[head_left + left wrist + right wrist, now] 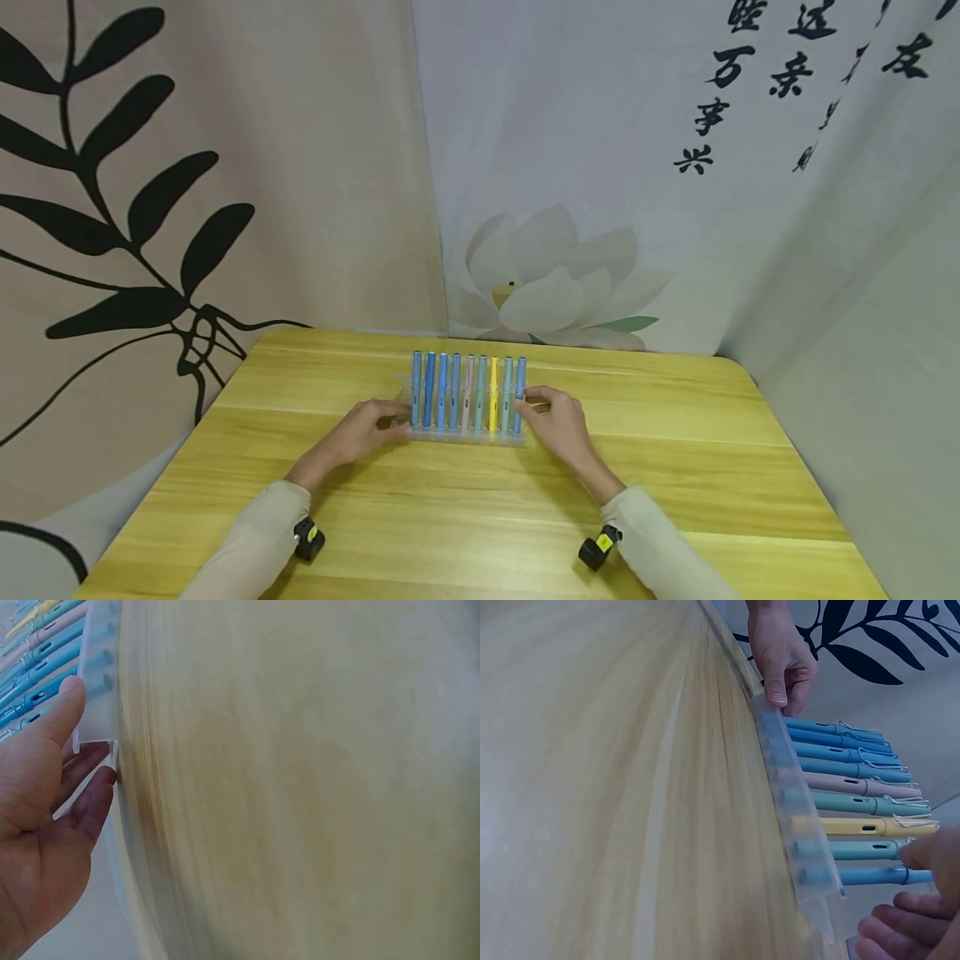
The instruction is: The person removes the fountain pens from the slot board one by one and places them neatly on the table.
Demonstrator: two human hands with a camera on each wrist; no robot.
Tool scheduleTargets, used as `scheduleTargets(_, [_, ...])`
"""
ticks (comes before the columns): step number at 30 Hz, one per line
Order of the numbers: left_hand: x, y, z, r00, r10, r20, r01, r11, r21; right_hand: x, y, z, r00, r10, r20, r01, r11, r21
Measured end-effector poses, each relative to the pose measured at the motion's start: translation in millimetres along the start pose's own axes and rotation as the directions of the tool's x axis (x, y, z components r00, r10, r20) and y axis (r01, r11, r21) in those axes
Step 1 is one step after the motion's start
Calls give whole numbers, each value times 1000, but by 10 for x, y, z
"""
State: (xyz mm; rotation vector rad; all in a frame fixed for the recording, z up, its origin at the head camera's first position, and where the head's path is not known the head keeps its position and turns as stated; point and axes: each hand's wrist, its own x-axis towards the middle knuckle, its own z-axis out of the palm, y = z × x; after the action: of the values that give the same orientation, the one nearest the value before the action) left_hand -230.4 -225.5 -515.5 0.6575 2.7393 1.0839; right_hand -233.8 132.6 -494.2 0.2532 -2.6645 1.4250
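Wood-grain table [480,517]: bears one clear rack [468,437], located toward the far edge. Left hand [369,429]: pinching the rack's left end, thumb in front. Right hand [561,425]: at the right end, thumb over the outermost blue pen [521,377]; whether it grips cannot be determined. Nine pens [467,392]: side by side in the rack, one yellow, one pink

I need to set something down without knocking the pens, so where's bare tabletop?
Bare wood-grain tabletop lies in front of the clear pen stand, between the sleeves; right of the right hand, to the tabletop's edge; and left of the left hand. Crowded: the stand, where both hands flank the pens.
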Motion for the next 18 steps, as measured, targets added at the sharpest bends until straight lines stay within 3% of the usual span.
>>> scheduleTargets(18, [-10,-32,30,999,35,-37,-34,999,27,54,5,111,998,15,-56,-14,1000,22])
